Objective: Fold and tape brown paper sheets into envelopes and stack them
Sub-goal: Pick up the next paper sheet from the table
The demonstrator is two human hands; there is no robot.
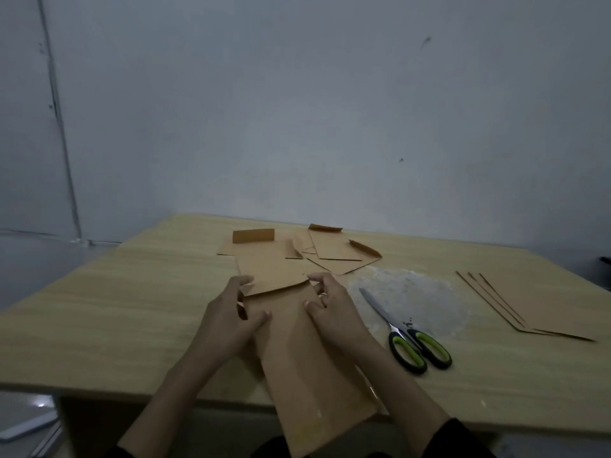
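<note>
L hand [231, 312] & R hand [334, 309] are each pinching brown sheet [297, 358] at its side edges, fingers curled. Right of sheet, scissors [410, 335] are lying; beyond sheet, envelopes [334, 252].

Scissors [408, 328] obstruct right; finished envelopes [334, 249] obstruct far side; table [115, 309] left passable

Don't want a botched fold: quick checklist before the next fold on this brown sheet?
1. Hands placed: ok; left hand and right hand grip the brown sheet at its sides.
2. Sheet supported: not ok; near end overhangs the table.
3. Tool clear: ok; scissors lie right of the sheet, apart.
4. Far end free: not ok; another brown piece overlaps it.
5. Supplies: cannot tell; no tape visible.
</note>
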